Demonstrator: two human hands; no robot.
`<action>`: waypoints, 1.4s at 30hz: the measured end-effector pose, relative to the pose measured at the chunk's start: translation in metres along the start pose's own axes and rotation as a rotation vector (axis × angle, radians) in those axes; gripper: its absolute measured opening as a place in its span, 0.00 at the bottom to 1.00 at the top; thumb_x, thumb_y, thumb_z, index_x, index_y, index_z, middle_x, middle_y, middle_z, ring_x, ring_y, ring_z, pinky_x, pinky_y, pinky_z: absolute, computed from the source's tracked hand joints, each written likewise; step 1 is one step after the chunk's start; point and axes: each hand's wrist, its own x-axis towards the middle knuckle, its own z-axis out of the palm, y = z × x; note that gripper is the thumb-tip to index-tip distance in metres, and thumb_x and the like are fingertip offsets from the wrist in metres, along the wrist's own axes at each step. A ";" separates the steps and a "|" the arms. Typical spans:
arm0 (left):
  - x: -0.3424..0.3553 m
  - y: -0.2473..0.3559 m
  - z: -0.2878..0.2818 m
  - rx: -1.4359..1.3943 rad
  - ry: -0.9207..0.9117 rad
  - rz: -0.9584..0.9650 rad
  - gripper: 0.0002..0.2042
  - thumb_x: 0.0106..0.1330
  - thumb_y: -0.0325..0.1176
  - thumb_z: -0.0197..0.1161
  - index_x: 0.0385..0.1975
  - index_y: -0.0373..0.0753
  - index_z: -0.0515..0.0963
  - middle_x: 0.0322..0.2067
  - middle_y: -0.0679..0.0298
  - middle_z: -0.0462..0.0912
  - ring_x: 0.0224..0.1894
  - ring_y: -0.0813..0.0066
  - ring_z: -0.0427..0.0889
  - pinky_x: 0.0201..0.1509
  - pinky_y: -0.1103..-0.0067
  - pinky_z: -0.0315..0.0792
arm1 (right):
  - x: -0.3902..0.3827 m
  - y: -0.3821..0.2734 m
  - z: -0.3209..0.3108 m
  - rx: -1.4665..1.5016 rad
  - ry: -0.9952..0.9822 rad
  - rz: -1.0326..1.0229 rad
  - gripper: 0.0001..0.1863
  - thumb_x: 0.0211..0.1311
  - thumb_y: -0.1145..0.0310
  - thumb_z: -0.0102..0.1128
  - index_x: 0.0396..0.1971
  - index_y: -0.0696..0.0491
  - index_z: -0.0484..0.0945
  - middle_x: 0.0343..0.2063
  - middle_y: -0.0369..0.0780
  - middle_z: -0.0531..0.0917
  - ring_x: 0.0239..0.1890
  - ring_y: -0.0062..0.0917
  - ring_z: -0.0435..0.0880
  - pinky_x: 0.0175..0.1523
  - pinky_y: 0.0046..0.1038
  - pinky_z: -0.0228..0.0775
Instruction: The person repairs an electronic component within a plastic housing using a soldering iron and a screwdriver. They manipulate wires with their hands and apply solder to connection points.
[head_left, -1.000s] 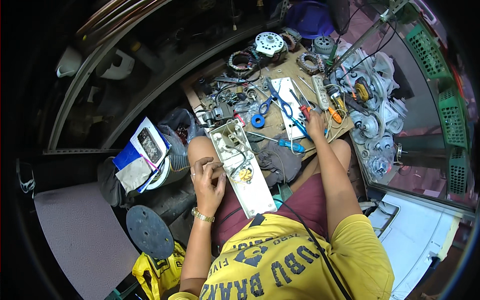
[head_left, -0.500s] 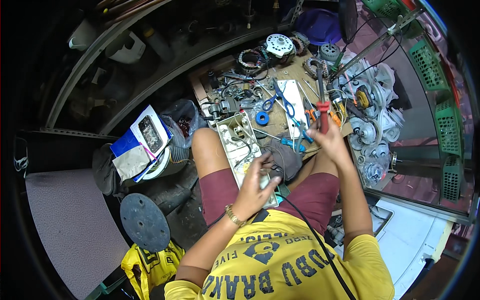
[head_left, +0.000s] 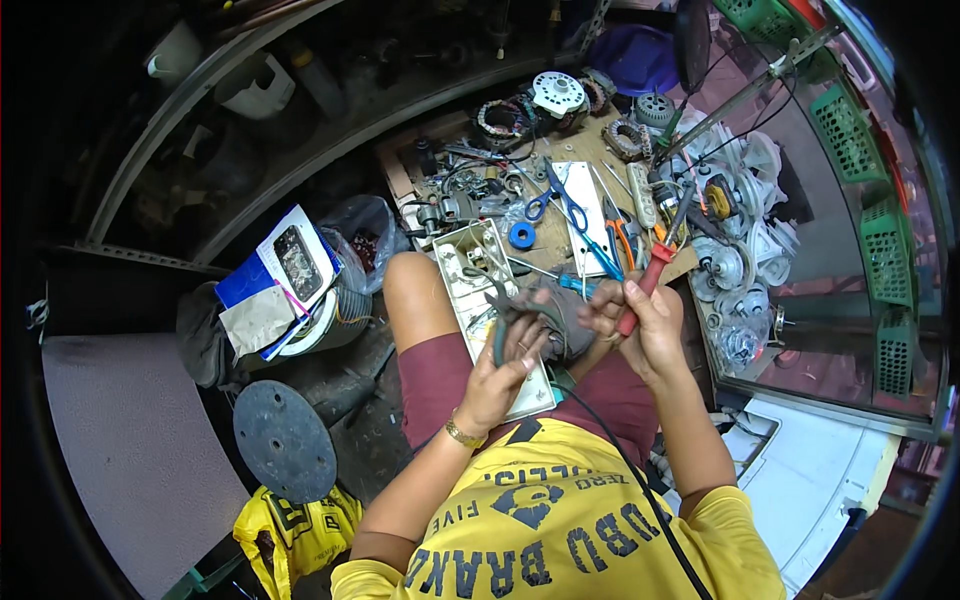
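Note:
My left hand [head_left: 500, 375] is closed round a pair of pliers or cutters [head_left: 500, 340] with dark green handles, the metal jaws pointing up and away. My right hand [head_left: 648, 335] grips the red handle of a soldering iron [head_left: 655, 272], its dark shaft slanting up to the right over the bench. A long cream plastic housing [head_left: 460, 262] with wires inside lies across my lap, beneath my left hand. Beside it, between my hands, is a grey cloth-like bundle [head_left: 572, 330], partly hidden by my fingers.
On the wooden bench [head_left: 550, 250] lie blue scissors [head_left: 568, 205], a roll of blue tape [head_left: 522, 235], orange-handled pliers [head_left: 622, 240] and motor windings [head_left: 500, 120]. White plastic parts [head_left: 740, 260] are heaped at right. A black cable [head_left: 620, 455] runs over my shirt.
My right hand has lowered, and the soldering iron now tilts to the right instead of standing upright. My left hand, earlier loosely curled, now has the pliers in it.

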 end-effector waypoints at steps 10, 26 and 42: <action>0.009 0.037 -0.010 -0.267 -0.059 0.052 0.42 0.62 0.32 0.61 0.79 0.44 0.54 0.70 0.57 0.69 0.75 0.52 0.68 0.79 0.45 0.60 | -0.021 -0.026 -0.024 -0.340 0.122 -0.177 0.17 0.78 0.70 0.54 0.60 0.51 0.62 0.35 0.41 0.80 0.21 0.15 0.70 0.26 0.18 0.63; -0.011 0.077 -0.057 0.614 0.250 -0.084 0.31 0.63 0.30 0.60 0.66 0.37 0.57 0.45 0.62 0.74 0.40 0.78 0.71 0.45 0.80 0.68 | 0.045 -0.180 -0.076 -1.694 0.063 -0.953 0.39 0.52 0.91 0.58 0.67 0.48 0.78 0.49 0.49 0.83 0.50 0.46 0.86 0.52 0.40 0.80; -0.012 0.114 -0.066 0.998 0.160 0.085 0.19 0.63 0.35 0.66 0.51 0.33 0.75 0.51 0.60 0.74 0.51 0.68 0.73 0.60 0.72 0.68 | 0.007 -0.270 -0.214 -0.997 0.369 -0.049 0.15 0.70 0.55 0.68 0.36 0.49 0.76 0.23 0.29 0.76 0.20 0.16 0.73 0.24 0.28 0.68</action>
